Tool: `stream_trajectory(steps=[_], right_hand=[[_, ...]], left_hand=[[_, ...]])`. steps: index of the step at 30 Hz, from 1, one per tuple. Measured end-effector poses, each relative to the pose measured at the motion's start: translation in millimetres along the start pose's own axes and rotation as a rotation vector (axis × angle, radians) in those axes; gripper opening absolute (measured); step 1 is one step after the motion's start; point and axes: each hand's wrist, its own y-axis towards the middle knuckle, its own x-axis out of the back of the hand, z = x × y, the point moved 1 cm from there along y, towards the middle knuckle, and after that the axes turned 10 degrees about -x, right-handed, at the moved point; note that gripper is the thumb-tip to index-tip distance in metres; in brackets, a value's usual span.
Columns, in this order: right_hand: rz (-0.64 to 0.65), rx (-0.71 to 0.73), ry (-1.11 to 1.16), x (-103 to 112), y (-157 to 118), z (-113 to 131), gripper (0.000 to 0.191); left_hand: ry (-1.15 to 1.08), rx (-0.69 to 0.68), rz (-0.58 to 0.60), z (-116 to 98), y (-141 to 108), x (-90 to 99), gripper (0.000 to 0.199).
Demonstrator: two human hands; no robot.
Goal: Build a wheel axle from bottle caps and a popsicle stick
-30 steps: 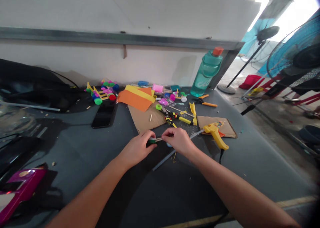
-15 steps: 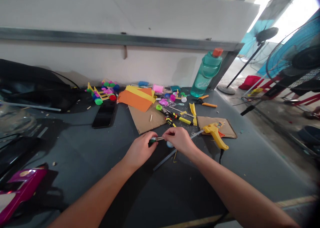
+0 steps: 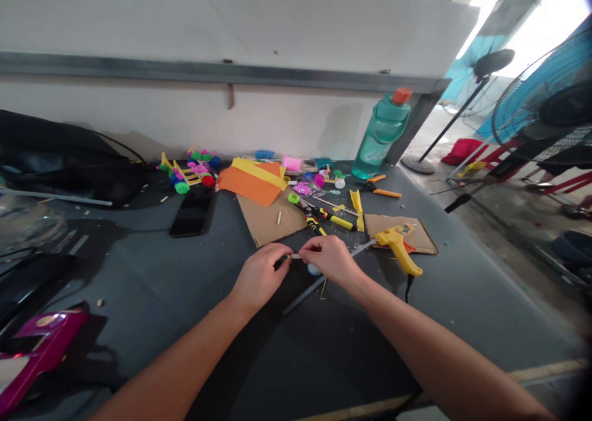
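My left hand and my right hand meet low in the middle of a dark grey table. Between them runs a short wooden stick. My left fingers pinch a small dark green cap on its end, mostly covering it. My right fingertips hold the stick's other end, with a pale blue cap just under that hand. Beside my right wrist lies a long translucent glue stick. A yellow hot glue gun rests on a cardboard piece to the right.
Behind my hands lie orange paper, cardboard, tools, several coloured caps, and a small toy cart. A black phone and a teal bottle stand nearby. The table edge drops away right, toward a floor fan.
The green cap has turned and sunk further behind my left fingers. My left hand has shifted slightly right, and the pale blue cap shows a little more under my right hand.
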Motion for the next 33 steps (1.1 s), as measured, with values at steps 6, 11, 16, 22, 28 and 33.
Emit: stream_trajectory(steps=[6, 11, 16, 22, 28, 33], right_hand=[[-0.025, 0.047, -0.024, 4.1, 0.7, 0.8, 0.015], [-0.002, 0.129, -0.13, 21.7, 0.1, 3.2, 0.02], [0.14, 0.304, -0.51, 31.8, -7.2, 6.2, 0.039], [0.045, 0.325, -0.554, 28.1, -5.4, 4.2, 0.015], [-0.066, 0.386, -0.342, 22.4, 2.0, -3.2, 0.026], [-0.042, 0.422, -0.339, 21.9, 0.8, -2.7, 0.033]], left_hand=[[0.02, 0.023, 0.004, 0.6, 1.1, 1.2, 0.016], [0.051, 0.047, 0.032, -0.2, 2.7, 5.6, 0.016], [0.076, 0.056, 0.06, -1.0, 3.0, 9.3, 0.014], [0.078, 0.034, 0.06, -0.2, 2.6, 9.2, 0.014], [0.057, 0.045, 0.05, 0.7, 2.1, 8.5, 0.014], [0.045, 0.031, 0.033, 2.3, 0.9, 6.5, 0.014]])
